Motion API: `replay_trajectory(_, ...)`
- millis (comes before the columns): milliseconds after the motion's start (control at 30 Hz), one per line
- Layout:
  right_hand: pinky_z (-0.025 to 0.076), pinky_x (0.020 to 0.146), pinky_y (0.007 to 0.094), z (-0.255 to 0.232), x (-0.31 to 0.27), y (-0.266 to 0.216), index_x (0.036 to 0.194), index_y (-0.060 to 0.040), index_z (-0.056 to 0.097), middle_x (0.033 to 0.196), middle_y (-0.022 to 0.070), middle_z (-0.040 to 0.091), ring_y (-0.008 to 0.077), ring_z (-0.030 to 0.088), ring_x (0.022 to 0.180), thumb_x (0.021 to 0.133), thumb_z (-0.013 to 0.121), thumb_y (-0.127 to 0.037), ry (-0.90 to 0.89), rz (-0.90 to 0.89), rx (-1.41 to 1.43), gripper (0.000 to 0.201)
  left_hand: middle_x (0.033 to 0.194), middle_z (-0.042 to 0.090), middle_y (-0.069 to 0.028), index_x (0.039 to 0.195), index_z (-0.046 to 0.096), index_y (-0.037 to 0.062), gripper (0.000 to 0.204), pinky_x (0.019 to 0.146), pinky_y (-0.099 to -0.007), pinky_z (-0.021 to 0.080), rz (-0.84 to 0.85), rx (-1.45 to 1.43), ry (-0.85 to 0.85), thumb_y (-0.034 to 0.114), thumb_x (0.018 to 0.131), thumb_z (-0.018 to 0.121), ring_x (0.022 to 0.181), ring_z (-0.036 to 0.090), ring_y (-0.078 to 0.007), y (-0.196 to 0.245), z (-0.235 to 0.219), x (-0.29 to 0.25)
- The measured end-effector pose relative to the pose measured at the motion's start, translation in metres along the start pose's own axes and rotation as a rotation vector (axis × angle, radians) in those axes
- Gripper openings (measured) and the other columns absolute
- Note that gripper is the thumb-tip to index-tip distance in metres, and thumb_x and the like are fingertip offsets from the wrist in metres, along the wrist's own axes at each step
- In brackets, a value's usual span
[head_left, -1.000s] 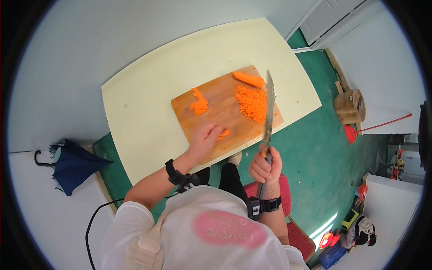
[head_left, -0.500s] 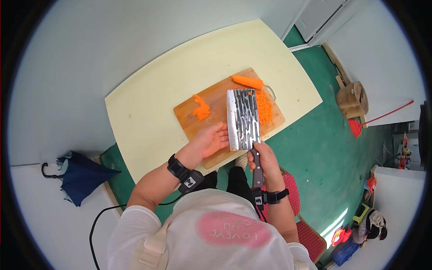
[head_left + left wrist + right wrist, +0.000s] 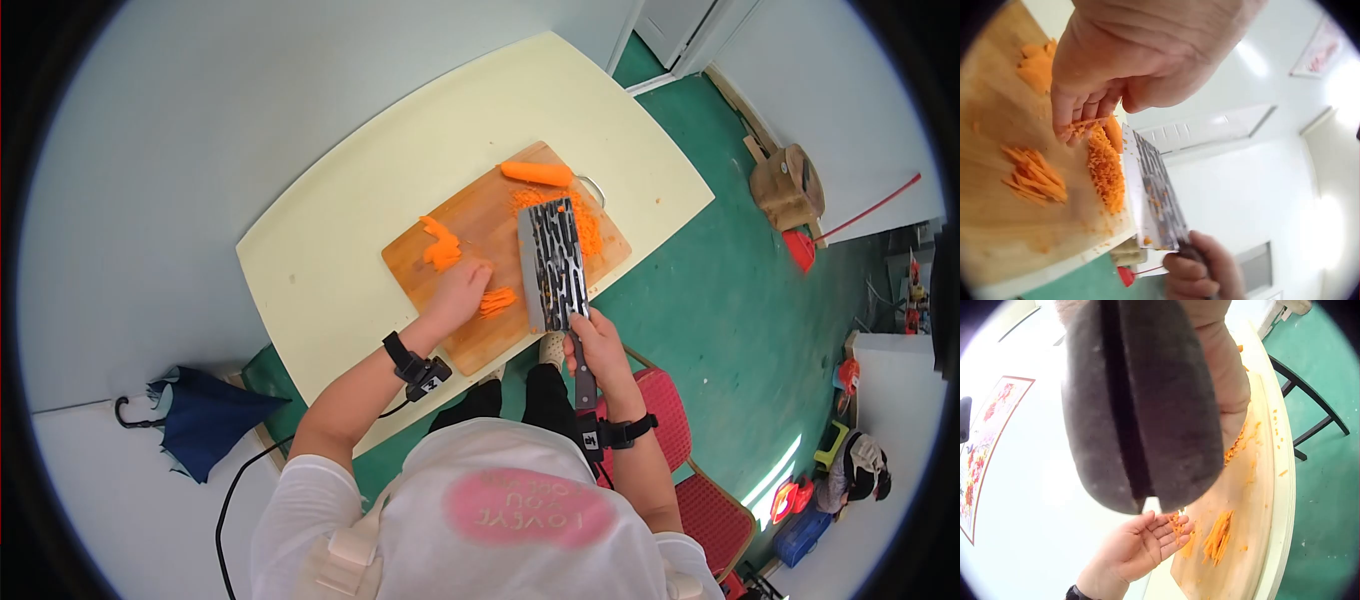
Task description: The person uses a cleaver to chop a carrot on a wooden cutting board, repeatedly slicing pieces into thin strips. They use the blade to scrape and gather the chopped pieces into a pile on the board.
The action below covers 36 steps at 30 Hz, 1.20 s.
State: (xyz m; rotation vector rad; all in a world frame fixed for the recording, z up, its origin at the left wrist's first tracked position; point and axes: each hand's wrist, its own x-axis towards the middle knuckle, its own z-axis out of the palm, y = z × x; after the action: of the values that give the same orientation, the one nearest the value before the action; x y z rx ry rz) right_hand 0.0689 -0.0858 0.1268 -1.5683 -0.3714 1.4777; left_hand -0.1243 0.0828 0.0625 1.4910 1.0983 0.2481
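Note:
The right hand (image 3: 600, 352) grips the handle of a cleaver (image 3: 552, 265), its broad blade over the board's right part beside finely chopped carrot (image 3: 588, 228). In the right wrist view the handle (image 3: 1172, 412) hides much of that hand. The left hand (image 3: 460, 292) is above the cutting board (image 3: 418, 262), between carrot slices (image 3: 441, 245) and a small pile of carrot strips (image 3: 496, 302). Small carrot bits (image 3: 1177, 528) cling to its extended fingers, palm showing in the right wrist view. A carrot piece (image 3: 537, 174) lies along the board's far edge.
The board lies on a pale yellow table (image 3: 350, 180). Red chairs (image 3: 712, 515) stand at the near right, and a blue umbrella (image 3: 210, 420) leans at the left. A brown bag (image 3: 787, 188) and a red dustpan (image 3: 800, 250) are on the right; another person (image 3: 862, 468) is at the lower right.
The cleaver turned from edge-on to showing its broad side, moved left over the board, then shifted slightly right. The left hand drew near the blade, then moved away left, uncovering the strips.

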Motion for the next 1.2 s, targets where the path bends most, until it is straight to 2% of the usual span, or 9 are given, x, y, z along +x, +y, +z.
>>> replay_trajectory(67, 0.043, 0.040, 0.0254, 0.000, -0.001, 0.002, 0.099, -0.0047, 0.052, 0.063, 0.0023, 0.056, 0.0103, 0.051, 0.043, 0.099, 0.048, -0.026, -0.018, -0.026, -0.050, 0.022, 0.096, 0.069, -0.0180, 0.103, 0.063, -0.0030, 0.031, 0.080, -0.0409, 0.049, 0.194, 0.389, 0.029, 0.022, 0.099, 0.046, 0.094, 0.065, -0.0334, -0.005, 0.009, -0.004)
replay_trajectory(200, 0.043, 0.040, 0.0246, 0.001, -0.003, 0.006, 0.096, -0.0035, 0.053, 0.064, 0.0015, 0.056, 0.0084, 0.051, 0.044, 0.098, 0.050, -0.027, -0.005, -0.043, -0.105, 0.024, 0.100, 0.066, -0.0227, 0.110, 0.062, -0.0040, 0.031, 0.084, -0.0427, 0.048, 0.255, 0.344, 0.037, 0.022, 0.097, 0.048, 0.095, 0.062, -0.0393, -0.008, 0.011, -0.010)
replay_trajectory(300, 0.046, 0.044, 0.0318, 0.002, 0.000, 0.017, 0.092, -0.0009, 0.055, 0.064, 0.0085, 0.060, 0.0181, 0.057, 0.045, 0.094, 0.055, -0.024, 0.039, -0.134, -0.321, 0.023, 0.110, 0.064, -0.0206, 0.113, 0.061, -0.0022, 0.030, 0.089, -0.0419, 0.048, 0.291, 0.393, 0.133, 0.019, 0.092, 0.057, 0.102, 0.060, -0.0388, -0.009, 0.011, -0.017)
replay_trajectory(367, 0.047, 0.047, 0.0343, 0.002, 0.011, 0.040, 0.094, -0.0002, 0.057, 0.062, 0.0099, 0.059, 0.0194, 0.057, 0.045, 0.092, 0.059, -0.021, 0.146, -0.405, -0.755, 0.021, 0.116, 0.061, -0.0179, 0.117, 0.059, 0.0018, 0.036, 0.093, -0.0433, 0.046, 0.662, 0.664, 0.230, 0.017, 0.085, 0.064, 0.106, 0.056, -0.0370, -0.014, 0.015, -0.022)
replay_trajectory(400, 0.050, 0.059, 0.0488, 0.012, 0.003, 0.031, 0.089, 0.0001, 0.059, 0.069, 0.0226, 0.063, 0.0401, 0.063, 0.064, 0.086, 0.061, -0.020, 0.198, -0.423, -0.861, 0.020, 0.116, 0.061, -0.0179, 0.117, 0.059, 0.0018, 0.036, 0.093, -0.0433, 0.046, 0.667, 0.667, 0.226, 0.017, 0.085, 0.064, 0.106, 0.056, -0.0370, -0.016, 0.017, -0.024)
replay_trajectory(600, 0.051, 0.059, 0.0473, 0.036, 0.000, 0.047, 0.089, -0.0032, 0.057, 0.070, 0.0169, 0.064, 0.0373, 0.064, 0.064, 0.086, 0.063, -0.021, 0.236, -0.514, -1.118, 0.019, 0.111, 0.059, -0.0147, 0.110, 0.061, 0.0027, 0.036, 0.088, -0.0438, 0.047, 0.612, 0.624, 0.206, 0.013, 0.078, 0.073, 0.103, 0.055, -0.0350, -0.019, 0.036, -0.028)
replay_trajectory(667, 0.051, 0.059, 0.0473, 0.041, -0.001, 0.049, 0.088, -0.0042, 0.057, 0.071, 0.0152, 0.064, 0.0366, 0.064, 0.065, 0.086, 0.063, -0.021, 0.254, -0.550, -1.177, 0.018, 0.106, 0.060, -0.0118, 0.104, 0.063, 0.0041, 0.029, 0.086, -0.0433, 0.045, 0.700, 0.644, 0.288, 0.013, 0.077, 0.071, 0.100, 0.054, -0.0328, -0.028, 0.040, -0.023)
replay_trajectory(733, 0.053, 0.053, 0.0414, 0.044, -0.001, 0.052, 0.090, -0.0033, 0.054, 0.071, 0.0152, 0.064, 0.0306, 0.067, 0.061, 0.090, 0.059, -0.022, 0.240, -0.673, -1.292, 0.019, 0.105, 0.061, -0.0114, 0.101, 0.065, 0.0045, 0.026, 0.086, -0.0430, 0.044, 0.697, 0.651, 0.284, 0.011, 0.077, 0.071, 0.100, 0.054, -0.0325, -0.032, 0.039, -0.020)
replay_trajectory(1200, 0.053, 0.051, 0.0399, 0.063, 0.018, 0.054, 0.085, -0.0060, 0.053, 0.069, 0.0148, 0.064, 0.0303, 0.067, 0.058, 0.088, 0.056, -0.015, 0.255, -0.584, -1.320, 0.010, 0.106, 0.065, -0.0100, 0.095, 0.069, 0.0049, 0.024, 0.082, -0.0424, 0.042, 0.740, 0.669, 0.372, 0.009, 0.071, 0.072, 0.106, 0.055, -0.0315, -0.042, 0.042, -0.014)
